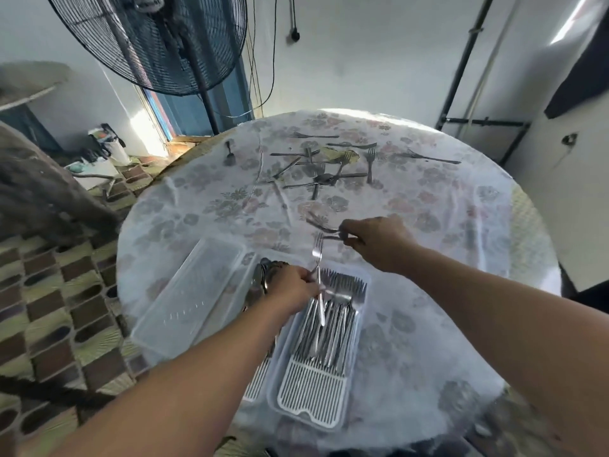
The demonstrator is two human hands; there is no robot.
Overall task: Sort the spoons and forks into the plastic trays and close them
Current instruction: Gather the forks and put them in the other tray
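The left hand (293,286) grips one fork (318,268), the right hand (379,240) pinches another fork (324,229); stiff, light, slippery steel, best held by the handle.

A round table (428,258) under a pale floral cloth fills the middle. Behind it, at the far left, stands a large black pedestal fan (151,41). Dark cables (273,61) hang down the white wall. Brown patterned tiles (49,308) cover the floor at left.
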